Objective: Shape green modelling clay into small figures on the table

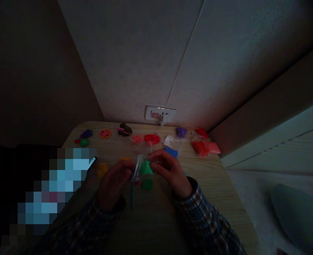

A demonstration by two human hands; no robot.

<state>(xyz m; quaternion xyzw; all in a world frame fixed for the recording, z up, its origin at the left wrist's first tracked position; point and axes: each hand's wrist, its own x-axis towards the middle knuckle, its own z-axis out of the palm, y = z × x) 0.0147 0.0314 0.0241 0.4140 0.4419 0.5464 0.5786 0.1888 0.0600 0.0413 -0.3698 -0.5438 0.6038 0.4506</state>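
Between my hands is a small clear zip bag of green clay [146, 168], held just above the table. My left hand [114, 183] pinches it by the zip edge on the left. On the other side, the fingers of my right hand [170, 170] are closed on the bag's right edge. Below the bag lies a round green piece [147, 184], with a bit of red partly hidden beside it. A thin blue stick [132, 197] points toward me near my left fingers. Yellow clay [102, 170] lies by my left hand, and a blue packet [170, 152] lies beyond my right.
Along the table's [212, 212] back lie a purple piece [86, 133], an orange slice shape [105, 133], a dark brown lump [125, 129] and several colored packets [201, 148]. A wall socket [160, 113] holds a plug. At left is a pixelated lit screen [63, 187].
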